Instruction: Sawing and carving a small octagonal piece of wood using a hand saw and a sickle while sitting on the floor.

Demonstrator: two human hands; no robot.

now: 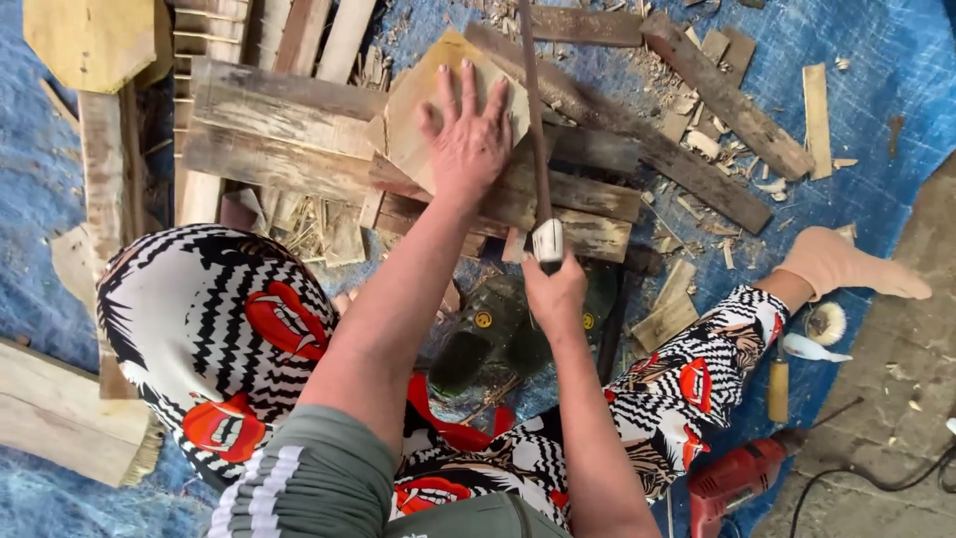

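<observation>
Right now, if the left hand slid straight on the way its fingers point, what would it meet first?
The left hand lies flat on a pale wooden board, fingers pointing up the picture. Past the board's far edge, it would probably meet the wood scraps on the blue tarp; depth is unclear.

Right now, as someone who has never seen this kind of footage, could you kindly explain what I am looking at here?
This is one picture from a camera worn on a person's head, looking down at their own arms and patterned trousers. There is no machine: two bare hands do the work.

The left hand lies flat, fingers spread, on a light wooden board that rests on a stack of rough planks. The right hand grips the handle end of a long, thin tool that runs up across the wood; I cannot tell for sure what kind it is.

Everything sits on a blue tarp strewn with wood chips and offcuts. At lower right lies a red power drill with its cord, and the person's bare foot rests on the tarp's edge.
</observation>
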